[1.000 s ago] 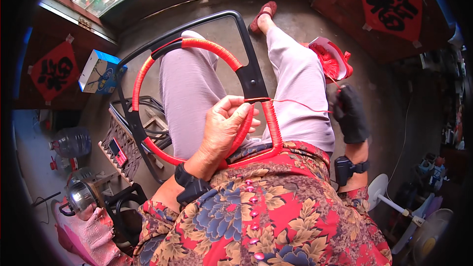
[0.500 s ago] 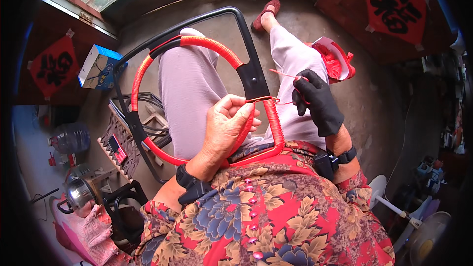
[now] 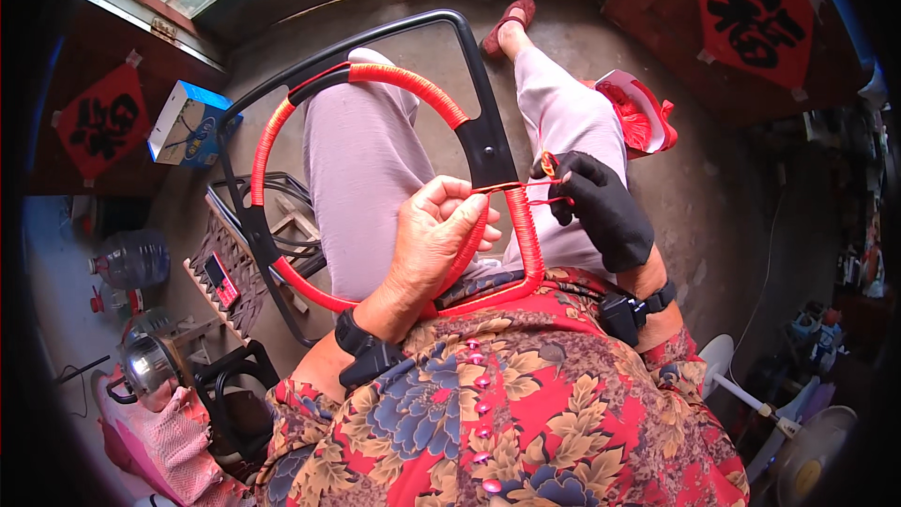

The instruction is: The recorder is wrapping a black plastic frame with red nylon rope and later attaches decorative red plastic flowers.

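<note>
A black metal frame [image 3: 485, 152] rests across my lap, its ring and lower bars wound with red cord [image 3: 527, 235]. My bare left hand [image 3: 436, 230] is closed at the junction below a black plate. Thumb and forefinger pinch the cord there, beside a wound bar. To its right, my black-gloved right hand [image 3: 601, 205] is closed on the loose red cord, which runs in strands from the frame to the fingers. A small orange-and-yellow thing [image 3: 548, 165] shows at the gloved fingertips; I cannot make out what it is.
A red package [image 3: 638, 113] lies beyond my right knee. On the left are a blue-and-white box [image 3: 190, 127], a woven stool [image 3: 239, 291] bearing a red phone [image 3: 221, 280], and a metal pot [image 3: 150, 361]. A white fan [image 3: 812, 455] stands at lower right.
My right hand has turned, and the thin pointed red length that stuck out leftward from it no longer shows. The strands beside the frame look straighter. My left hand keeps its pinch.
</note>
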Demonstrator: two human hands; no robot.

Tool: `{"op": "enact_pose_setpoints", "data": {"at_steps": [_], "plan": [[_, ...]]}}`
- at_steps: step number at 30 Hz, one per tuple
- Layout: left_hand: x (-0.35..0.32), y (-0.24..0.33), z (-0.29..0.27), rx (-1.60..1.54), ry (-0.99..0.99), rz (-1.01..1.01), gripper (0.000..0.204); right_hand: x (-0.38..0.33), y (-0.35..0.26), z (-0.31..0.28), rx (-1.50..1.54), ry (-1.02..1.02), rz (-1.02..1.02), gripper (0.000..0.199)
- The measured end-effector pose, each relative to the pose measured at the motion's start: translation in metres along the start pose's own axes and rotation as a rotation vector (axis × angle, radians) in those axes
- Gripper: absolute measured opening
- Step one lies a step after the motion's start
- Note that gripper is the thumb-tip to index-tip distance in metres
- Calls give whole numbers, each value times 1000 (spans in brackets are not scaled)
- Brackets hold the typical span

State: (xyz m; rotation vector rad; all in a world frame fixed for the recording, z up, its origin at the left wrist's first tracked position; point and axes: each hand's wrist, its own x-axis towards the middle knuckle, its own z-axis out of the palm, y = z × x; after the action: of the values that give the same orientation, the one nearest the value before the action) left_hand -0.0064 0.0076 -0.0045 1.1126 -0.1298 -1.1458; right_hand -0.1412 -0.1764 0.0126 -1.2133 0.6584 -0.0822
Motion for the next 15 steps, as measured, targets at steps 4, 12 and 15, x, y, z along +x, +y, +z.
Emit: {"op": "enact_pose_setpoints", "data": {"at_steps": [4, 12, 15], "plan": [[0, -1, 0, 19, 1, -16, 19, 0, -3, 23, 172, -63, -101, 24], [-2, 0, 4, 56, -2, -23, 22, -13, 6, 23, 471, -31, -5, 23], [-2, -3, 5, 37, 10, 22, 23, 4, 4, 24, 410, 73, 2, 23]]}}
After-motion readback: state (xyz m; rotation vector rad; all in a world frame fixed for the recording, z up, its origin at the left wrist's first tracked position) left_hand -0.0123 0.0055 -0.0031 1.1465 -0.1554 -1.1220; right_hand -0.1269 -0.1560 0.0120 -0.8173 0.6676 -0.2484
